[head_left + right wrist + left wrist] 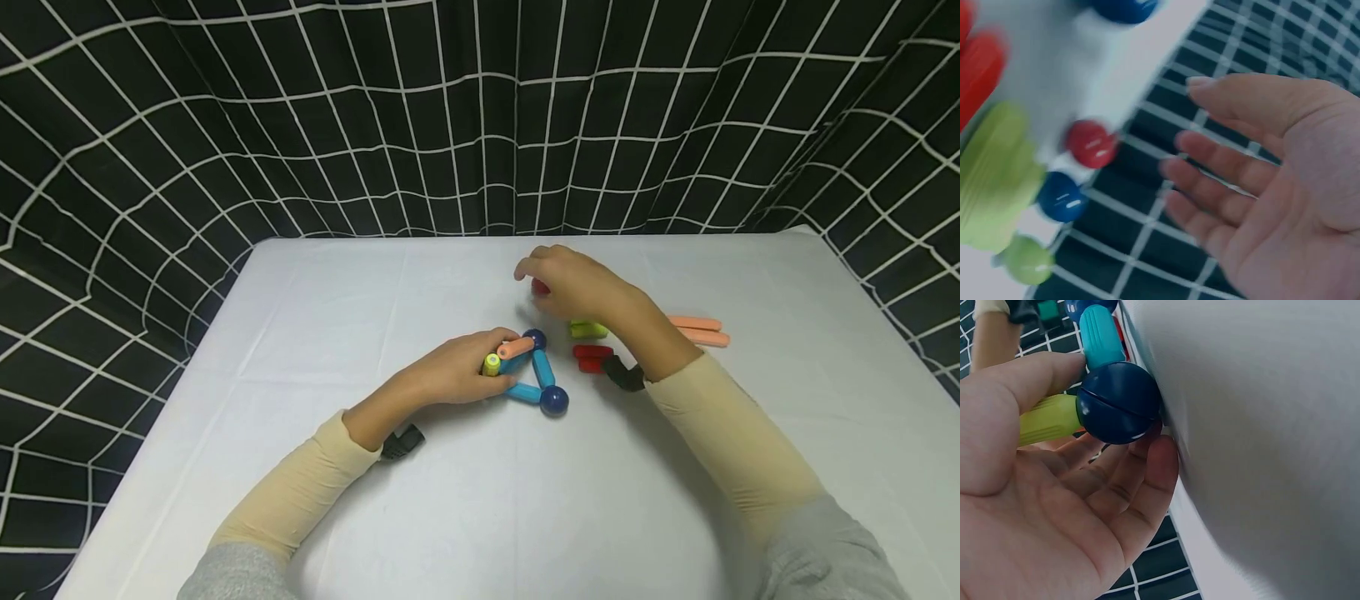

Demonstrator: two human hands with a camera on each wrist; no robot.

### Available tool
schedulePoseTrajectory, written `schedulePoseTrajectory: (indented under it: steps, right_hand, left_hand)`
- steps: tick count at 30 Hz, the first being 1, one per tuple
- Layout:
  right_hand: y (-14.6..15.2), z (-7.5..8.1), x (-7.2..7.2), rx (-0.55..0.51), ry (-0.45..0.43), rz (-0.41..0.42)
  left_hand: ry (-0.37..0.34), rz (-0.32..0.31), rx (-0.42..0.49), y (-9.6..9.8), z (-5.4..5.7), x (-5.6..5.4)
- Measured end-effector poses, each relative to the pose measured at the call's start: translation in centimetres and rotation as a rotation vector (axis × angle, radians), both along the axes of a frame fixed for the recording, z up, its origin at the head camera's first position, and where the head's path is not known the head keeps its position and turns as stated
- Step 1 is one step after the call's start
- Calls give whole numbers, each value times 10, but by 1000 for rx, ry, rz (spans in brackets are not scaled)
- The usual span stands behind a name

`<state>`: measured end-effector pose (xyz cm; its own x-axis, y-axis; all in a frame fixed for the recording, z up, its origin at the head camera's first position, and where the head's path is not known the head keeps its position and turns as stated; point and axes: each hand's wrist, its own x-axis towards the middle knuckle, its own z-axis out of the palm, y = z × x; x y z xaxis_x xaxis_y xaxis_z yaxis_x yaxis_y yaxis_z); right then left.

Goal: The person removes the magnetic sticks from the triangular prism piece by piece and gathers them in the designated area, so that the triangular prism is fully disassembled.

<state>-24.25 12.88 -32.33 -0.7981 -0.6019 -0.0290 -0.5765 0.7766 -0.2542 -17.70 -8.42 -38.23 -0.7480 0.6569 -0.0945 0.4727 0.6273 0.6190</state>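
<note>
My left hand (461, 367) grips one corner of a triangle of blue magnetic sticks (543, 369) and navy balls (554, 401). At that corner, fingers and thumb surround a navy ball (1119, 403) and a yellow-green stick (1050, 419) that joins it. An orange stick (515, 348) rises from another corner ball. Farther back, my right hand (581, 282) hovers over the table with its fingers loosely bent and nothing in its palm. Near it lie a red ball (1091, 144), a blue ball (1062, 197) and a green ball (1029, 259); the head view mostly hides them.
Yellow-green sticks (588, 330) and red sticks (592, 352) lie beside the right forearm. Orange sticks (697, 323) lie to its right. The white table (300, 333) ends at a black curtain with white grid lines (480, 125).
</note>
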Motion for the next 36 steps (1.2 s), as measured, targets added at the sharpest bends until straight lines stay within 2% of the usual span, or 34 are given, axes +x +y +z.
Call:
schedulePoseTrajectory:
  steps: [4,8,11,14,17,23,31,36]
  right_hand:
    - [-1,5,25,29,-58,22]
    - [-3,0,42,51,-95,57]
    - [-7,-10,50,38,-51,97]
    - [-11,-21,54,24,34,102]
    - [-15,-29,57,35,91,72]
    - [-20,-33,61,80,136,47]
    - [-20,-40,61,85,233,48]
    - [-20,-41,61,81,234,42]
  left_hand:
    - [6,-8,-9,-1,1,0]
    - [13,-18,-7,-1,1,0]
    - [24,-26,-7,-1,2,1]
    - [25,-29,-14,-1,3,2]
    - [17,-28,-22,0,3,2]
    - [39,-23,-18,0,3,3]
    - [56,-46,-12,-1,3,3]
    - [60,-44,-13,-1,2,2]
